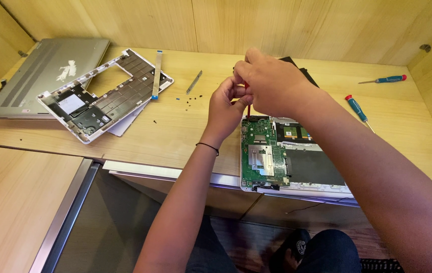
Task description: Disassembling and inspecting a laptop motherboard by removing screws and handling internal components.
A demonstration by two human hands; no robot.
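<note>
opened white laptop base [297, 189] flat at desk edge, green board exposed; red-handled screwdriver [248, 107] upright (mostly hidden)

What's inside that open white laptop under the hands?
A green circuit board and a grey panel show inside the open white laptop. Its far end is hidden behind both hands.

Red tool [248, 107] perhaps mostly hidden

Bare forearms, black wristband [208, 147]
</note>
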